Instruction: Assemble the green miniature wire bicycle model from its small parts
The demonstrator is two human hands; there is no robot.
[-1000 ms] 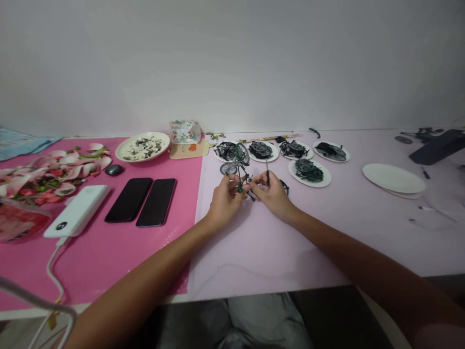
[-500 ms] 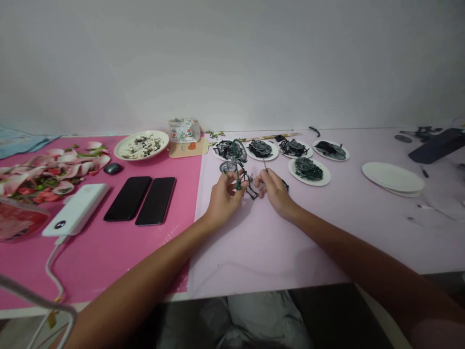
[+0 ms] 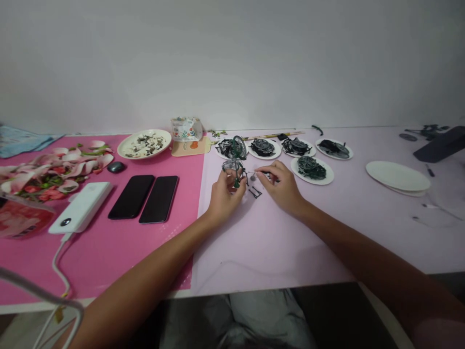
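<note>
My left hand (image 3: 224, 201) pinches a small dark green model bicycle (image 3: 239, 151), its spoked wheel raised above my fingers. In my right hand (image 3: 286, 191) is a thin screwdriver (image 3: 257, 172), held between thumb and fingers. Its shaft points left, with the tip close to the model's thin frame; whether they touch I cannot tell. A small black frame piece (image 3: 255, 193) lies on the table between my hands, and a small grey round part (image 3: 253, 178) is just behind it. My fingers hide part of the model.
Behind my hands stand white plates (image 3: 332, 179) of dark wheels and frame parts. At right lie stacked white plates (image 3: 397, 175) and a dark box (image 3: 441, 145). Two phones (image 3: 159, 198), a power bank (image 3: 82, 207), a mouse (image 3: 116, 167) and petals lie left, near a bowl (image 3: 123, 150).
My right hand has turned and moved slightly right, swinging the screwdriver from upright to level, pointing left. The small black frame piece now shows apart from my hands. The view has shifted slightly.
</note>
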